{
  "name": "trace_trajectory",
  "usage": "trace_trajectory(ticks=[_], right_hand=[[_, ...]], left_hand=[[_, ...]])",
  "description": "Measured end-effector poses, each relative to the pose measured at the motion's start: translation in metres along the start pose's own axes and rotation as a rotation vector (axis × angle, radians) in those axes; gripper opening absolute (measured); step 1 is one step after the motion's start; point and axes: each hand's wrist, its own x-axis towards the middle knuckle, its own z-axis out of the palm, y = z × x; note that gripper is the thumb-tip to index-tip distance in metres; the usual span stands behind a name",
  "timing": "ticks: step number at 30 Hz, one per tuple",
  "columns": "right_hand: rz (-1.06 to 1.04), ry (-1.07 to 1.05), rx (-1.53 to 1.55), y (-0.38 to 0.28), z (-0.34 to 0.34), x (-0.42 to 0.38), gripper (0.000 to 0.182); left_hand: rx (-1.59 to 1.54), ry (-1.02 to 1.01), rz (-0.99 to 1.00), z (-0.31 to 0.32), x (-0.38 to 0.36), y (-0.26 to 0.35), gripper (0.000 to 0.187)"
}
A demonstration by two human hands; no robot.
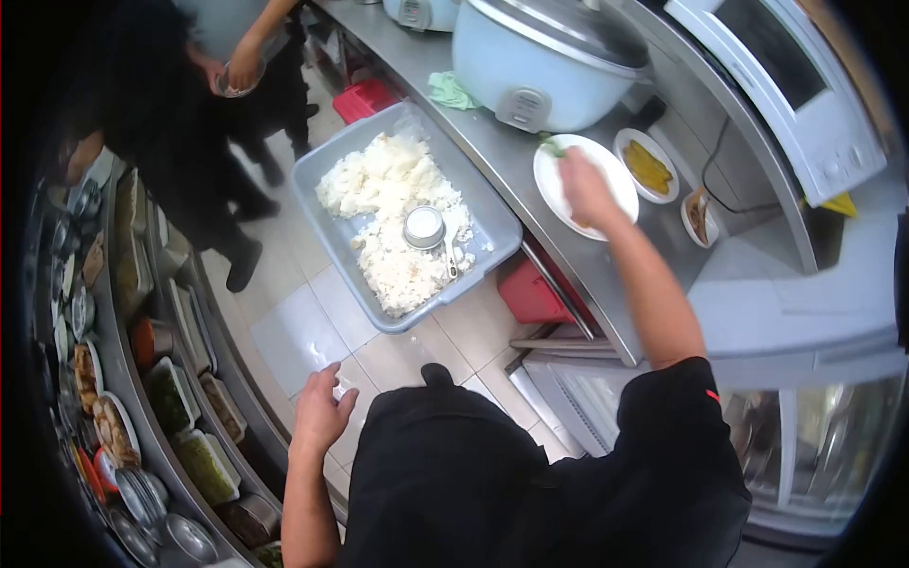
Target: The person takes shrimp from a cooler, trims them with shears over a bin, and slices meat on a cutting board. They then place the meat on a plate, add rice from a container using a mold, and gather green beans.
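Observation:
My right hand (584,189) is over a white plate (620,189) on the steel counter; its fingers are blurred, and a bit of green (552,147) shows at their tips near the plate's rim. Low at the left, my left hand (325,407) hangs above the tiled floor with fingers apart and nothing in it. Beside the counter, a grey tub (492,232) holds white rice (388,180), with a round metal cup (424,227) and a white spoon (451,256) on the rice. An oval dish of yellow-green slices (648,168) lies right of the plate.
A large rice cooker (540,76) and a green cloth (452,90) stand on the counter, a small dish (699,220) at its right. Upper right is a white microwave (786,85). Food containers (206,469) line the left. Two people (180,151) stand upper left, one holding a bowl.

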Motion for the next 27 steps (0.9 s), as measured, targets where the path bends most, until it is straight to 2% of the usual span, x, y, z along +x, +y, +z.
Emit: trace_trajectory(ticks=[3, 4, 5, 6, 7, 8, 10, 11, 12, 14, 16, 18, 19, 20, 22, 23, 24, 26, 27], right_hand=[[-0.248, 0.211, -0.246, 0.109, -0.005, 0.055, 0.033], [-0.243, 0.164, -0.399, 0.123, -0.01, 0.065, 0.038], [0.007, -0.121, -0.55, 0.131, -0.017, 0.071, 0.035], [-0.141, -0.149, -0.637, 0.192, 0.001, 0.09, 0.034], [-0.27, -0.153, -0.532, 0.193, -0.004, 0.087, 0.033], [-0.05, -0.306, -0.536, 0.191, -0.008, 0.105, 0.039], [-0.051, -0.191, -0.419, 0.084, -0.041, 0.068, 0.058], [-0.314, 0.005, -0.567, 0.186, -0.023, 0.118, 0.065], [-0.223, -0.079, -0.772, 0.178, -0.02, 0.132, 0.06], [-0.258, -0.122, -0.445, 0.114, 0.007, 0.11, 0.054], [-0.343, -0.406, -0.105, -0.003, 0.037, 0.051, 0.051], [-0.661, -0.53, -0.07, -0.076, 0.107, 0.005, 0.051], [-0.664, -0.599, -0.138, -0.162, 0.118, -0.061, 0.05], [-0.653, -0.798, -0.004, -0.197, 0.157, -0.088, 0.049], [-1.071, -0.896, -0.022, -0.324, 0.174, -0.2, 0.043], [-1.337, -0.866, -0.017, -0.361, 0.203, -0.234, 0.041], [-1.289, -1.017, 0.032, -0.407, 0.212, -0.281, 0.042], [-1.33, -1.135, 0.141, -0.479, 0.256, -0.353, 0.047], [-1.245, -1.172, 0.22, -0.509, 0.29, -0.383, 0.05]], left_hand=[[0.091, 0.0, -0.06, 0.02, -0.01, -0.042, 0.053], [0.113, -0.057, -0.121, 0.022, -0.015, -0.048, 0.052], [0.132, -0.102, -0.213, 0.02, -0.02, -0.061, 0.052], [0.101, -0.096, -0.264, 0.018, -0.029, -0.07, 0.053], [0.151, -0.062, -0.298, 0.018, -0.042, -0.08, 0.053], [0.109, -0.087, -0.399, 0.008, -0.052, -0.081, 0.053], [0.029, 0.011, -0.536, -0.005, -0.084, -0.095, 0.051], [-0.024, 0.093, -0.6, -0.011, -0.106, -0.102, 0.05], [-0.075, 0.188, -0.692, -0.015, -0.133, -0.115, 0.049], [-0.174, 0.36, -0.821, -0.014, -0.181, -0.142, 0.047], [-0.188, 0.552, -0.968, -0.02, -0.242, -0.157, 0.044], [-0.217, 0.694, -1.1, -0.011, -0.302, -0.189, 0.043], [-0.223, 0.769, -1.144, -0.012, -0.331, -0.195, 0.041], [-0.229, 0.846, -1.189, -0.012, -0.36, -0.201, 0.04], [-0.265, 0.986, -1.251, -0.003, -0.413, -0.223, 0.037], [-0.291, 1.025, -1.256, 0.004, -0.44, -0.229, 0.037], [-0.315, 1.066, -1.258, 0.011, -0.464, -0.235, 0.037], [-0.396, 1.115, -1.277, 0.024, -0.501, -0.235, 0.037], [-0.428, 1.151, -1.29, 0.03, -0.519, -0.237, 0.037]])
